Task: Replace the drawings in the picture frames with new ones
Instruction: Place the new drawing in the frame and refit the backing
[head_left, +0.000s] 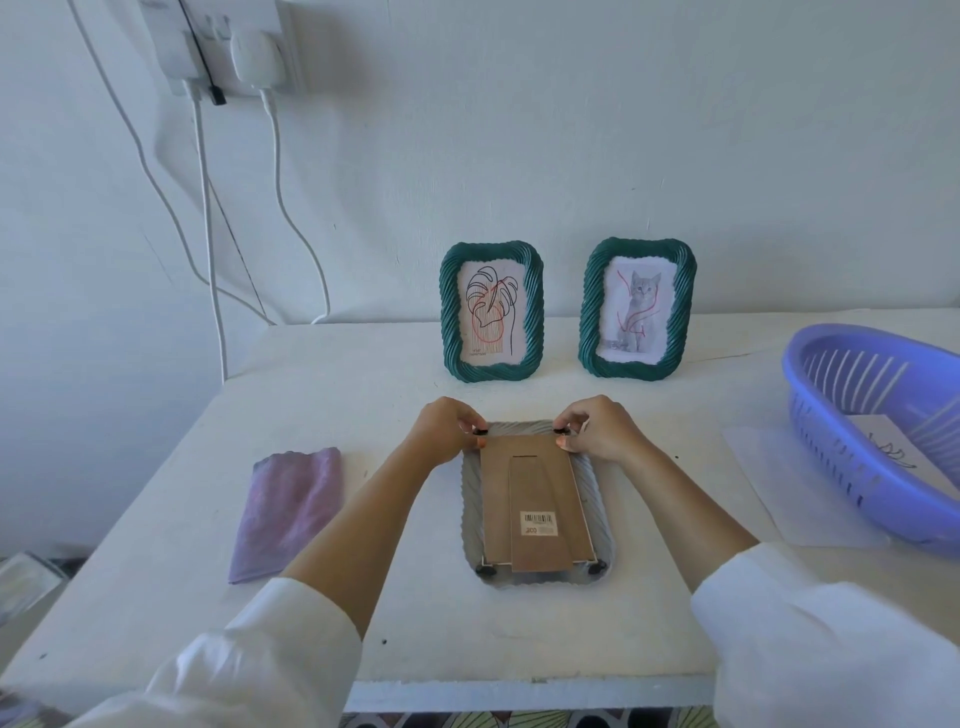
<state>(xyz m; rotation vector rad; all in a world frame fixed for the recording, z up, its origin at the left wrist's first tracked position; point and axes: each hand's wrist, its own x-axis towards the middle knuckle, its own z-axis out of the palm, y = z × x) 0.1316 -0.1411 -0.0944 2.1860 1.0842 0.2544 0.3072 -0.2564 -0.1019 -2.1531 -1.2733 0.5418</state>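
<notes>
A pale grey picture frame (470, 499) lies face down in the middle of the table, its brown backing board (535, 499) with a barcode label facing up. My left hand (447, 428) pinches the small black clip at the board's far left corner. My right hand (597, 426) pinches the matching clip at the far right corner. Two more black clips sit at the near corners. Two green frames stand upright against the wall: one (491, 312) holds a leaf line drawing, the other (638, 307) a cat picture with red scribbles.
A folded purple cloth (288, 514) lies left of the frame. A blue slotted basket (883, 431) at the right edge holds a sheet with a drawing, and rests on white paper (753, 467). White cables hang from a wall socket (228, 47) at the upper left.
</notes>
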